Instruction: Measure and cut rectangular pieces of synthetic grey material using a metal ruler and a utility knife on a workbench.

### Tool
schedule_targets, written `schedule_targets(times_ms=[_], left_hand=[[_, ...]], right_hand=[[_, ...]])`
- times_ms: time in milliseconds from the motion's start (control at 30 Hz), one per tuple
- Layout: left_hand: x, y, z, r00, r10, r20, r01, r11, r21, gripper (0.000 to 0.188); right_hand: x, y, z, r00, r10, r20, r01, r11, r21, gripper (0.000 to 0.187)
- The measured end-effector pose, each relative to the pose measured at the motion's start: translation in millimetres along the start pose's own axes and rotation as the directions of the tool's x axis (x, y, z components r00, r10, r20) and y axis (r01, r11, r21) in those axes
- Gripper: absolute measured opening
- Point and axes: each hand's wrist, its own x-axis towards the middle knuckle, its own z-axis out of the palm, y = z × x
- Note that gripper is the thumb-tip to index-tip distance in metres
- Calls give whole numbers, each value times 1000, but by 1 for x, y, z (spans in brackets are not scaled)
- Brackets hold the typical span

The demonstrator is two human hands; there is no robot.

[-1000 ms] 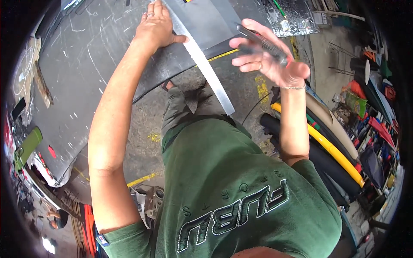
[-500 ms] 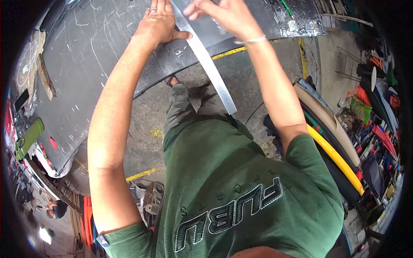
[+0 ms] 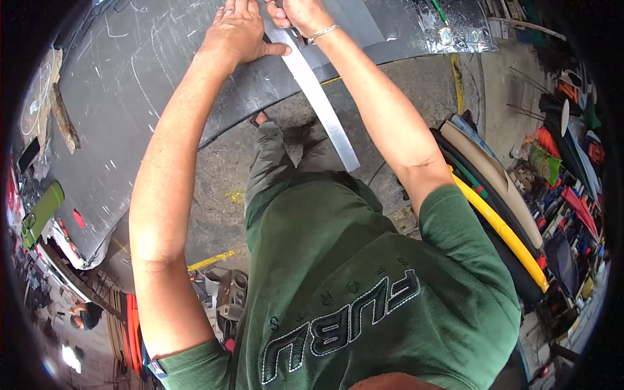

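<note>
A wide dark worktable (image 3: 110,97), with white scratches, fills the area from 9 to 1 o'clock, and a long yellow roll (image 3: 500,226) lies at 3 o'clock.

One second ago, the right hand (image 3: 300,13) was lifted in the air with a slim dark tool; now it is down at 12 o'clock, close beside the left hand (image 3: 238,34), which has kept almost the same place.

The metal straightedge (image 3: 318,104) lies beneath the left thumb, beside a smooth grey sheet (image 3: 359,25). Its long axis runs from 11 to 5 o'clock, and its near end points to 5, beyond the table edge.

The left fingers are straight and flat, their tips cut off by the upper border. The right fingers are curled, partly out of view; whether they grip the tool, one cannot tell. The straightedge's far end is also hidden.
</note>
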Motion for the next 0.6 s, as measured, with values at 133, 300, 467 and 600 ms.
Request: schedule_targets(times_ms=[133, 300, 467, 600], left_hand=[[41, 44, -6, 646, -665, 375, 247, 646, 722, 129], [25, 37, 8, 939, -281, 200, 109, 791, 602, 129], [50, 68, -16, 622, -692, 367, 248, 618, 746, 128], [56, 66, -8, 645, -666, 375, 237, 641, 730, 126]], right_hand=[[-4, 2, -15, 997, -59, -43, 58, 998, -36, 49], [26, 46, -38, 999, -41, 2, 41, 998, 39, 49], [-2, 11, -7, 997, -79, -20, 78, 997, -28, 47], [-4, 8, -17, 993, -115, -25, 115, 993, -13, 45]])
